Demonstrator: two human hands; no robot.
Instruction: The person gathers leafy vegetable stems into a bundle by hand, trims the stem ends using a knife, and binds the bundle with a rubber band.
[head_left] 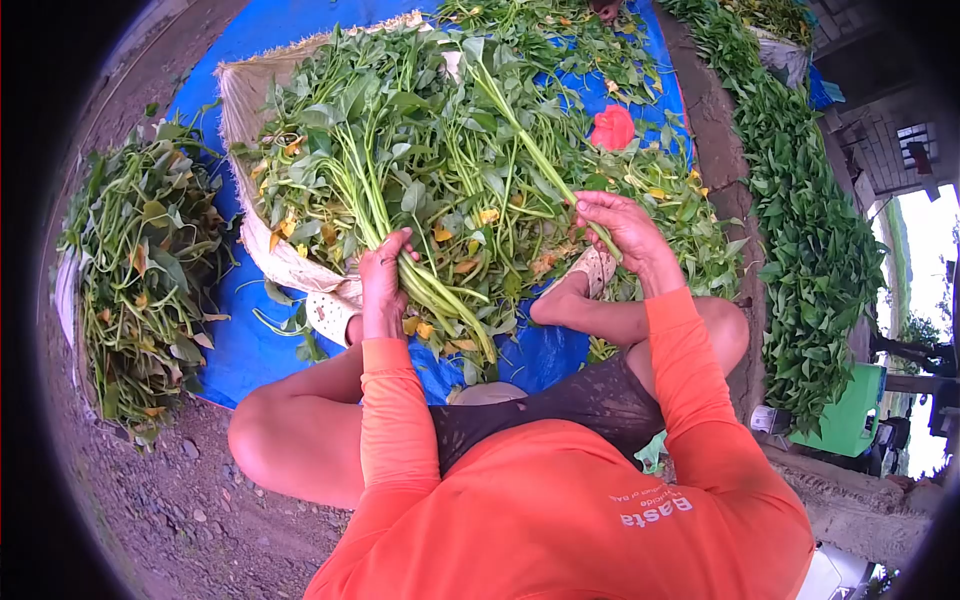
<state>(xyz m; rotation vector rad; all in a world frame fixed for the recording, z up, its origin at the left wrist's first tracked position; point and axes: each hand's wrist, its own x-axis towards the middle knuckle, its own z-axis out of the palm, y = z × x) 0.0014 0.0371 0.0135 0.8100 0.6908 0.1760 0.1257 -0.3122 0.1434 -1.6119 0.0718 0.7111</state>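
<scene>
A: Where's the bunch?
B: Your left hand [386,275] has the stem bunch [372,205], fingers curled tight around it. Leafy end points at the tarp's far edge, cut ends hang toward your lap.

A: Right hand?
B: Your right hand [622,230] pinches a few long stems [535,150] between thumb and forefinger. Their leafy tips lean in over the heap.

A: What's around?
B: Leaf heap [480,185] in front of you, on a pale sack [240,110] toward the left edge of the blue tarp [245,350]. Second pile [150,270] by the tarp's left edge. Red item [612,128] near the right edge, in the leaves; can't tell what it is. Beyond that edge, a long row of greens [800,220], with a green plastic object [845,410] at its near end.

A: In the way?
B: Your left shoe [330,317] sits just beside the sack's near edge, your right shoe [597,268] below your right hand. Yellowed leaves [420,328] litter the space between.
</scene>
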